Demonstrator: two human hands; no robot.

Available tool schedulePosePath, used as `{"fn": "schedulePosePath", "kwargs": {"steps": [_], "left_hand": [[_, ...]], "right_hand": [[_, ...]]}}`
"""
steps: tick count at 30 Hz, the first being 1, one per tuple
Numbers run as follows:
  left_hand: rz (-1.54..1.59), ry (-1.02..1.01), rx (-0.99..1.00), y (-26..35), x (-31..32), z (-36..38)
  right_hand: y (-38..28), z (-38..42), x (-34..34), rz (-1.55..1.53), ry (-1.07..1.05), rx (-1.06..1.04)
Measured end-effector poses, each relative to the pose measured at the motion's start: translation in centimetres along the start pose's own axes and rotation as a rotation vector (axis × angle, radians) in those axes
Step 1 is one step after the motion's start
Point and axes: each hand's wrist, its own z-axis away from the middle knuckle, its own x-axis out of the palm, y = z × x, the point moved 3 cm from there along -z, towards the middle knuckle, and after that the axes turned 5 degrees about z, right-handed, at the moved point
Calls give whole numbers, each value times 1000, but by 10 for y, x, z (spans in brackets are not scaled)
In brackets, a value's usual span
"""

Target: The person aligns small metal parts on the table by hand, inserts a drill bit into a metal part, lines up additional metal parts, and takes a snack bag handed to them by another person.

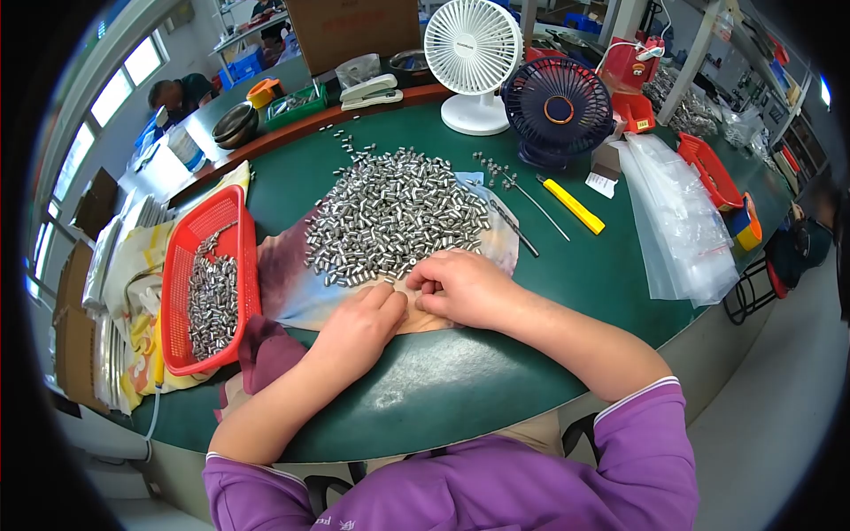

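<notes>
A large heap of small metal cylinders (390, 212) lies on a multicoloured cloth (288, 270) spread over the green table. At the heap's near edge, my left hand (361, 326) has its fingers curled together, with one cylinder just beyond the fingertips. Close beside it on the right, my right hand (465, 288) is bent inward, thumb and fingers drawn together against the near side of the heap. Whatever either hand pinches is hidden by the fingers. On the left, a red plastic basket (250, 265) contains more of these cylinders.
Behind the heap stand a white fan (474, 44) and a dark blue fan (558, 108). To the right lie a yellow utility knife (574, 206), a thin metal rod (542, 208) and clear plastic bags (677, 221). A stapler (370, 91) rests at the back; a person (181, 96) sits beyond.
</notes>
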Motion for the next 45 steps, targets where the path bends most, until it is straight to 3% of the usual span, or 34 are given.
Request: {"fn": "schedulePosePath", "kwargs": {"steps": [8,10,11,14,17,30,45], "left_hand": [[106,71,-114,-11,-5,10],[622,111,-490,-22,-13,16],[1027,151,-605,-28,-13,20],[1834,198,-614,-31,-21,26],[2131,139,-569,-33,-11,35],[2197,150,-464,-27,-11,41],[2165,144,-502,-25,-11,42]], "right_hand": [[-3,1,-2,13,-12,7],[-3,2,-2,10,-28,27],[-4,2,-2,30,-35,33],[-8,4,-2,109,7,-12],[-14,6,-1,146,74,-76],[-27,8,7,136,185,-249],[-40,13,11,130,166,-343]]}}
